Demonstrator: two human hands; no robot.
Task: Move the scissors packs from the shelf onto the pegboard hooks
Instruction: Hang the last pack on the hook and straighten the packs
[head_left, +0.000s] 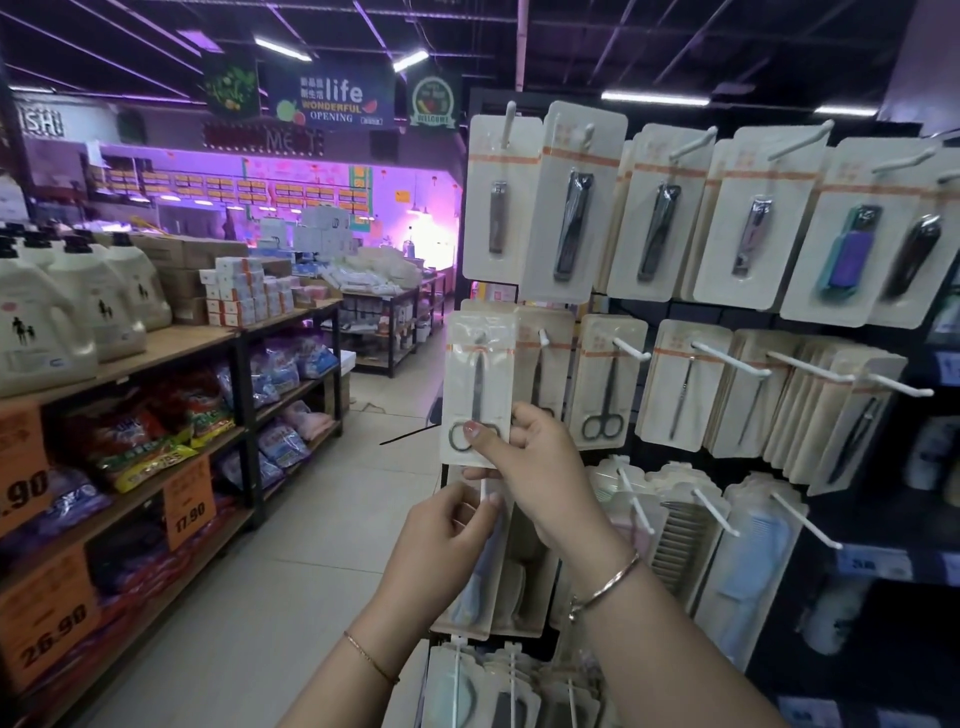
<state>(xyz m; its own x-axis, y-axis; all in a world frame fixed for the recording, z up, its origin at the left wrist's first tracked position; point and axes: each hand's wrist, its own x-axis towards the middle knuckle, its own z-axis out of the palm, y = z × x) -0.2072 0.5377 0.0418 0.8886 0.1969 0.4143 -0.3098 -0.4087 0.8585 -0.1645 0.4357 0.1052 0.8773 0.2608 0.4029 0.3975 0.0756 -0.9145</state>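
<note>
A cream card pack of small scissors (480, 384) stands upright at the left edge of the black pegboard (810, 312). My right hand (535, 462) grips its lower part, thumb on the scissor handles. Just below, my left hand (447, 540) pinches the tip of a white peg hook (484, 491) in the row underneath. Behind the held pack another scissors pack hangs on a white hook (544, 340), and a further scissors pack (605, 384) hangs to its right.
Nail clipper packs (571, 208) fill the top hook row, tweezers and comb packs (675, 530) the lower rows. Long white hooks stick out toward me. An aisle floor (291, 545) runs on the left beside shelves of detergent jugs (78, 312) and bagged goods.
</note>
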